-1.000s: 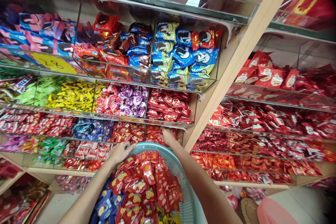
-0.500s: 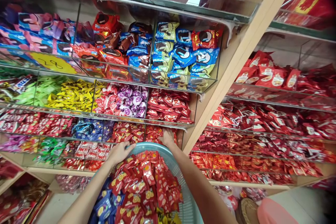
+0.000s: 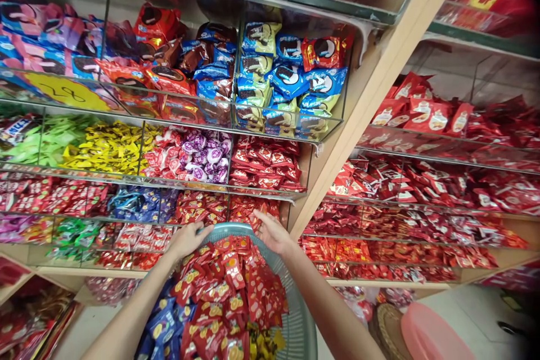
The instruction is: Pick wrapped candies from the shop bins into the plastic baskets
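My left hand [image 3: 186, 239] grips the far rim of a teal plastic basket [image 3: 297, 323] heaped with red, blue and yellow snack packets [image 3: 230, 298]. My right hand [image 3: 272, 231] hovers just above the basket's far edge, in front of a shelf bin of red packets [image 3: 242, 208]. Its fingers are spread, and a red packet sits at the fingertips; whether it is held I cannot tell.
Clear-fronted shelf bins [image 3: 270, 118] hold cookie packs, candies and red wrapped snacks in rows. A slanted wooden upright [image 3: 363, 107] divides these from more shelves of red packets [image 3: 422, 180] on the right. A pink lid [image 3: 430, 337] and a woven basket [image 3: 388, 329] sit low right.
My right hand has drawn back out of the red-packet bin toward the basket rim and turned palm up. The view has shifted slightly upward. My left hand stays on the rim.
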### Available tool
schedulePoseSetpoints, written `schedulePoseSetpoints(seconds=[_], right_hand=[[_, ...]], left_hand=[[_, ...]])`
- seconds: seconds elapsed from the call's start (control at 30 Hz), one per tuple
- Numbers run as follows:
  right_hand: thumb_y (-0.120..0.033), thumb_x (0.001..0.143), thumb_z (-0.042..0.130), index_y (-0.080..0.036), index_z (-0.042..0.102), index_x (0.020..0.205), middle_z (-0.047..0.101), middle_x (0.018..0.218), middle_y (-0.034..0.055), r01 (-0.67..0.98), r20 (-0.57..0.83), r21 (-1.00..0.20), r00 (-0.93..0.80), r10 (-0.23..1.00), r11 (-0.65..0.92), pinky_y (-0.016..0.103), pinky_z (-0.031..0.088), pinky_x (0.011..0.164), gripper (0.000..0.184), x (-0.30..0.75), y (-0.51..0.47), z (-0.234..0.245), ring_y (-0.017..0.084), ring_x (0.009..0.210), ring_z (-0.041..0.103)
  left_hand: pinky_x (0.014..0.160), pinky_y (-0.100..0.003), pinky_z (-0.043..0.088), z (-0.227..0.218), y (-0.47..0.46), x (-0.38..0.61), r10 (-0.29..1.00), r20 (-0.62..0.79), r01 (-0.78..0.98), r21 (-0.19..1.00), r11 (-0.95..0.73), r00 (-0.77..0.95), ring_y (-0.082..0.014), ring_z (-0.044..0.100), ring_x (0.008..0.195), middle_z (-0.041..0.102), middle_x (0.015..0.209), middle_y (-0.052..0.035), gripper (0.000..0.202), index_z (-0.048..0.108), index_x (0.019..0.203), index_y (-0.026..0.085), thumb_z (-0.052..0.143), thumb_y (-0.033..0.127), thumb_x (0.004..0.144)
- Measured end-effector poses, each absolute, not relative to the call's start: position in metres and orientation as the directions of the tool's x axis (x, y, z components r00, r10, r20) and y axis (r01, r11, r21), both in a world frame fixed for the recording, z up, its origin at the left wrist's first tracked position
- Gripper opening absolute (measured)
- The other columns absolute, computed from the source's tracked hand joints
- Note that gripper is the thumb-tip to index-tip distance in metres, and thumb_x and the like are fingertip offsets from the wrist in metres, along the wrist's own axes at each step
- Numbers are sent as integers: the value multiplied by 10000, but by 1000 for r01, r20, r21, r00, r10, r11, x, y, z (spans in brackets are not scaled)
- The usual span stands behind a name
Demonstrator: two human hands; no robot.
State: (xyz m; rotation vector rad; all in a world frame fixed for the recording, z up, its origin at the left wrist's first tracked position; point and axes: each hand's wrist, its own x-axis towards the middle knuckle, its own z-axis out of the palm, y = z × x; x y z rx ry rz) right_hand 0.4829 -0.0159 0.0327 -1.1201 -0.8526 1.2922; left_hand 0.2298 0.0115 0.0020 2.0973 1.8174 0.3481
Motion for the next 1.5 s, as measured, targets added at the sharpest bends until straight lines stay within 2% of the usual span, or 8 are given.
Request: schedulePoseSetpoints(seconds=[0.17, 0.4, 0.5, 0.67, 0.87, 0.97, 1.17, 1.5], right_hand=[[-381, 674, 694, -170, 574, 840, 651, 738, 14, -607, -356, -688, -193, 914, -397, 217, 478, 611, 294, 491, -44, 52, 107, 648, 596], [-341, 647, 736, -185, 557, 815, 633, 722, -14, -645, -365, -687, -90, 927, -333, 210, 500, 590, 291, 496, -72, 42, 80, 584, 576], [-378, 636, 737, -174, 563, 787, 610, 654, -27, -543, -319, -796, 2, 948, -266, 153, 429, 431, 308, 497, -79, 36, 58, 493, 527], [-433, 655, 703, -175, 570, 891, 613, 719, -11, -424, -273, -872, 8, 962, -244, 175, 465, 469, 374, 502, -88, 31, 74, 552, 548], [-448, 684, 642, -167, 576, 780, 548, 612, -37, 57, -107, -993, -4, 994, -107, 185, 357, 423, 304, 510, -99, 17, 87, 511, 465], [-381, 702, 622, -167, 546, 694, 503, 549, -54, 348, -23, -938, -20, 1000, -14, 193, 316, 459, 227, 507, -109, 9, 85, 501, 436], [-332, 727, 594, -212, 565, 948, 575, 685, -11, 730, -63, -684, -60, 996, 0, 225, 336, 566, 252, 490, -125, 18, 164, 684, 533], [-249, 796, 533, -167, 532, 1028, 608, 1006, 104, 892, -145, -441, -179, 973, 99, 275, 431, 711, 247, 469, -127, 23, 232, 923, 600]], left_hand=[[513, -238, 301, 4, 11, 230, 988, -58, 905, 411, -105, 140, -194, 591, 621, 617, 636, -11, 510, 531, 676, 229, 309, 680, 756], [517, -230, 309, 9, 8, 233, 987, -58, 903, 415, -111, 148, -181, 581, 604, 597, 614, 0, 501, 514, 677, 228, 312, 680, 754], [515, -230, 304, 12, 8, 234, 987, -61, 905, 411, -112, 150, -177, 576, 599, 589, 602, 1, 486, 525, 683, 226, 324, 663, 757], [523, -230, 312, 10, 9, 232, 989, -52, 908, 405, -107, 140, -173, 566, 598, 586, 601, 5, 437, 536, 675, 229, 363, 622, 758], [526, -229, 317, 5, 11, 231, 987, -29, 914, 382, -138, 161, -172, 564, 591, 583, 601, 5, 461, 529, 673, 232, 330, 636, 769], [523, -232, 313, 5, 11, 231, 987, -36, 917, 376, -131, 155, -176, 566, 590, 596, 614, 0, 470, 540, 686, 233, 328, 645, 765], [534, -236, 322, 6, 9, 232, 989, -40, 915, 387, -116, 142, -181, 576, 610, 625, 648, -10, 464, 561, 704, 233, 344, 639, 759], [562, -248, 346, 10, 8, 233, 989, -75, 921, 380, -86, 124, -207, 603, 678, 654, 715, -19, 405, 545, 717, 244, 363, 602, 765]])
